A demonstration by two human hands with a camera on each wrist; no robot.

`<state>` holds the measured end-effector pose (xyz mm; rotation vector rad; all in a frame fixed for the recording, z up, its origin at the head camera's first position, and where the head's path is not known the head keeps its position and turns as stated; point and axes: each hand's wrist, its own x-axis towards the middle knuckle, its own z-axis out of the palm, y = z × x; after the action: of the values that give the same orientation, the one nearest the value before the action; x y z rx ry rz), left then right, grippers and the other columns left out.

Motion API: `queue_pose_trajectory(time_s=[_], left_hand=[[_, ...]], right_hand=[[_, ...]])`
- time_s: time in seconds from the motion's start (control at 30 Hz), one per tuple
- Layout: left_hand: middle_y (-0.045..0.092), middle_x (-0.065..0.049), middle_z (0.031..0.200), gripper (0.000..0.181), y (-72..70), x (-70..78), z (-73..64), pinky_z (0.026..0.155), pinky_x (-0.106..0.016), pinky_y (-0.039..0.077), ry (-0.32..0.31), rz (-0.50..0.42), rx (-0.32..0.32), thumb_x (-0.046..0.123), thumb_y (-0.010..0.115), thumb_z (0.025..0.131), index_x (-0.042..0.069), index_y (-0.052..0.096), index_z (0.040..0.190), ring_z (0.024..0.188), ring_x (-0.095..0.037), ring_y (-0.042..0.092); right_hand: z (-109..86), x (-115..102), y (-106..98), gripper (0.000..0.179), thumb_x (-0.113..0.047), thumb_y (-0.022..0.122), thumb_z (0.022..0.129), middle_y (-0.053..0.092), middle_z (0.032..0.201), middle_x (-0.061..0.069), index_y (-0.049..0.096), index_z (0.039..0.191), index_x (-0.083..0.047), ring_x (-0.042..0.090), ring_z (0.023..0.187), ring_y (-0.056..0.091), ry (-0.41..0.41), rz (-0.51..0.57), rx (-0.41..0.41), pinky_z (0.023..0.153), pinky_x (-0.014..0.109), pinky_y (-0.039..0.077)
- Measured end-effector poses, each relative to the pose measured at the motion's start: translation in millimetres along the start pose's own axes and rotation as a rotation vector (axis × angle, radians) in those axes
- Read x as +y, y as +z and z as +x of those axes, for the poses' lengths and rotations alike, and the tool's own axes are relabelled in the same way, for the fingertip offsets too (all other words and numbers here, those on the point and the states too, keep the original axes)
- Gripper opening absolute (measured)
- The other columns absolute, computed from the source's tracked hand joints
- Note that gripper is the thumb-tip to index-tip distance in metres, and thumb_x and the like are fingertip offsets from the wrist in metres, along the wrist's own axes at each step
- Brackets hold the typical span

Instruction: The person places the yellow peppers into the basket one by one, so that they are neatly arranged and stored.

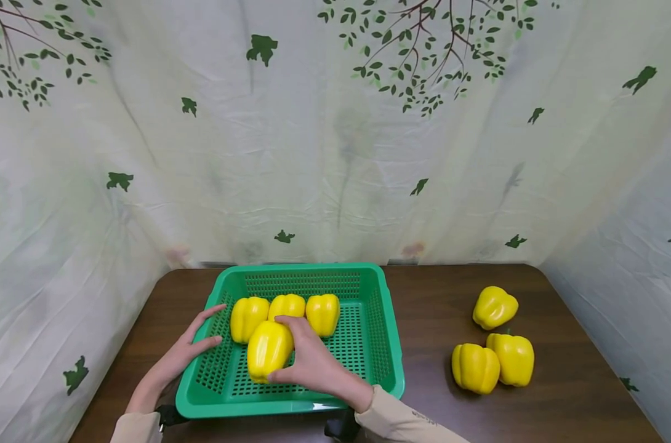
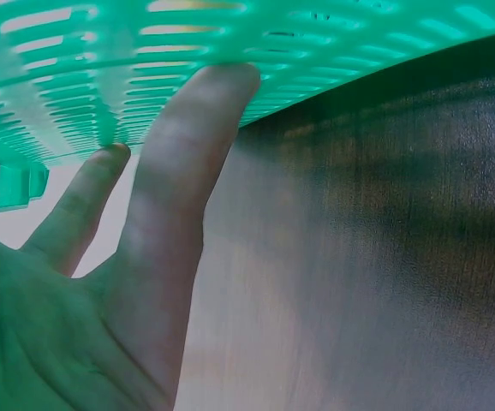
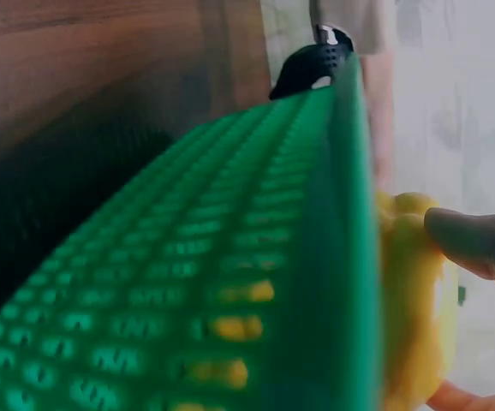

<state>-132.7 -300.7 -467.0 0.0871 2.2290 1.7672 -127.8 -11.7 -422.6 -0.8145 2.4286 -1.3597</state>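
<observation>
My right hand (image 1: pixel 316 363) grips a yellow bell pepper (image 1: pixel 269 351) between thumb and fingers, over the near-left part of a green perforated basket (image 1: pixel 393 344). In the right wrist view, that pepper (image 3: pixel 412 300) shows beyond the basket's rim, with fingertips at its edge. Three more yellow bell peppers (image 1: pixel 322 315) sit in a row inside the basket, behind the held one. At the basket's left side, my left hand (image 1: pixel 183 354) has its fingers spread and mostly straight. The left wrist view shows a fingertip (image 2: pixel 230 81) against the slotted wall.
Three yellow bell peppers (image 1: pixel 476 368) lie grouped on the dark brown wooden table (image 1: pixel 424 295), right of the basket. A pale curtain (image 1: pixel 313 154) printed with leaves and branches hangs behind the table and along both sides.
</observation>
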Motion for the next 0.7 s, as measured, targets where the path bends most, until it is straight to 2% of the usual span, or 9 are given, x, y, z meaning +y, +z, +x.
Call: queue_pose_trajectory(time_s=[0.33, 0.57, 0.7], left_hand=[[0.003, -0.025, 0.152, 0.061, -1.4, -0.4, 0.4, 0.076, -0.046, 0.054, 0.004, -0.020, -0.028, 0.016, 0.048, 0.101, 0.019, 0.014, 0.151, 0.107, -0.040, 0.054], [0.003, -0.024, 0.153, 0.059, -0.8, -1.6, 1.4, 0.081, -0.036, 0.052, 0.032, 0.062, 0.001, 0.018, 0.049, 0.101, 0.016, 0.017, 0.151, 0.116, -0.043, 0.044], [0.003, -0.024, 0.153, 0.059, -0.6, -2.0, 1.2, 0.082, -0.030, 0.049, 0.047, 0.080, 0.004, 0.018, 0.049, 0.100, 0.015, 0.018, 0.151, 0.119, -0.044, 0.040]], right_hand=[[6.5, 1, 25, 0.080, -0.021, 0.083, 0.074, 0.042, 0.136, 0.005, 0.039, 0.140, -0.010, 0.015, 0.117, 0.043, -0.021, -0.046, -0.009, 0.097, 0.030, 0.039], [9.4, -1, 37, 0.078, -0.021, 0.082, 0.074, 0.044, 0.133, 0.004, 0.040, 0.139, -0.009, 0.013, 0.113, 0.044, -0.029, -0.067, -0.030, 0.094, 0.027, 0.040], [11.7, -2, 43, 0.077, -0.022, 0.082, 0.074, 0.044, 0.131, 0.004, 0.041, 0.138, -0.009, 0.011, 0.110, 0.045, -0.025, -0.072, -0.048, 0.092, 0.025, 0.041]])
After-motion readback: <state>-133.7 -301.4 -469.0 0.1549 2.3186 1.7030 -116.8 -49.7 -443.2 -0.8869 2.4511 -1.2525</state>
